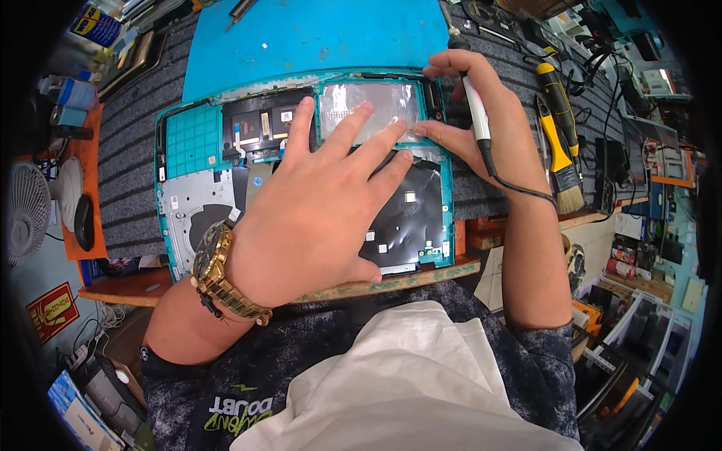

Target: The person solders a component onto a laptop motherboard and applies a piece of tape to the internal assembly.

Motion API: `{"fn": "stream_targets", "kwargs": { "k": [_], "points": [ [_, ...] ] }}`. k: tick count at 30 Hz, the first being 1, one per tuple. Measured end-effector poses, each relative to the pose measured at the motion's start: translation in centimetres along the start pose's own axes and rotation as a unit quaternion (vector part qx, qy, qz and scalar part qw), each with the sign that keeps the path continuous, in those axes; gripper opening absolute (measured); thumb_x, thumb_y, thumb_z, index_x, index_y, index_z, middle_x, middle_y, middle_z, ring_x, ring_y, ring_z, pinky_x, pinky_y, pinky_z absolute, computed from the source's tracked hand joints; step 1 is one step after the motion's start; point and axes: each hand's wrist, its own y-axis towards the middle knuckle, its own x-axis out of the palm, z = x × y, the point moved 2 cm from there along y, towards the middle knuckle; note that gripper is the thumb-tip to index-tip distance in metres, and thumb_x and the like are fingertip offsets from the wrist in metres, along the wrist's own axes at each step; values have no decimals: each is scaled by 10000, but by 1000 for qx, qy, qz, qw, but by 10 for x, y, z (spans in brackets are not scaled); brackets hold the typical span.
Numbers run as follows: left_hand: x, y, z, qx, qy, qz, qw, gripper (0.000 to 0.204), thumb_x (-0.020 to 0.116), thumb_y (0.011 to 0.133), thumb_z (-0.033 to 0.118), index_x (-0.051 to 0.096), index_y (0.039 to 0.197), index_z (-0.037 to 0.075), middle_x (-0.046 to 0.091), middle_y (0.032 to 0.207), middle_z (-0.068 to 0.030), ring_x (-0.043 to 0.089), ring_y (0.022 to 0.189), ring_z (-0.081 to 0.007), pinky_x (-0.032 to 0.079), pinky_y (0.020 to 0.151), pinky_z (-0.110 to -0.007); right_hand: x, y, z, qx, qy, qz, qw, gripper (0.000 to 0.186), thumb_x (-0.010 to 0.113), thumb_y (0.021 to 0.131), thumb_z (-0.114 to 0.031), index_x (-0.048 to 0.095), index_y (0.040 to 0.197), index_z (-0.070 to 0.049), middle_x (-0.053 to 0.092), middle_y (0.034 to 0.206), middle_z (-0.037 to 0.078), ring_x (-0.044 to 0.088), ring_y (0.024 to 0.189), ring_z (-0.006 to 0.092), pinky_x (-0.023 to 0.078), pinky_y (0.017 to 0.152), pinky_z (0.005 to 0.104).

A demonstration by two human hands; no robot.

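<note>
An opened teal laptop shell lies on the workbench with its insides facing up. My left hand lies flat on it with fingers spread; the fingertips reach a shiny silver panel near the shell's far edge. A gold wristwatch sits on that wrist. My right hand grips a white pen-shaped tool with a black cable, its tip down at the shell's far right corner. The index finger touches the silver panel's right edge.
A blue mat lies beyond the shell on a grey ribbed bench cover. A yellow-handled brush and a yellow-black screwdriver lie to the right. A small white fan stands at far left. Shelves with clutter fill the right.
</note>
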Motion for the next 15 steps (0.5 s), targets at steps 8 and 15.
{"fn": "stream_targets", "kwargs": {
  "k": [8,15],
  "points": [
    [2,2,-1,6,-5,-7,1000,1239,1073,668,553,595,1698,57,454,1848,-187,371,1741,-441,197,1408,-780,-5,-3,13,68,180,104,976,469,800,1108,-241,714,1535,-66,782,1102,88,739,967,177,582,902,309],
    [5,2,-2,12,10,-5,1000,1245,1061,689,589,586,1703,46,464,1838,-208,372,1743,-434,185,1411,-779,-23,6,44,108,398,215,885,437,640,1148,-172,667,1529,41,727,985,77,646,815,138,548,762,298]
  ]
}}
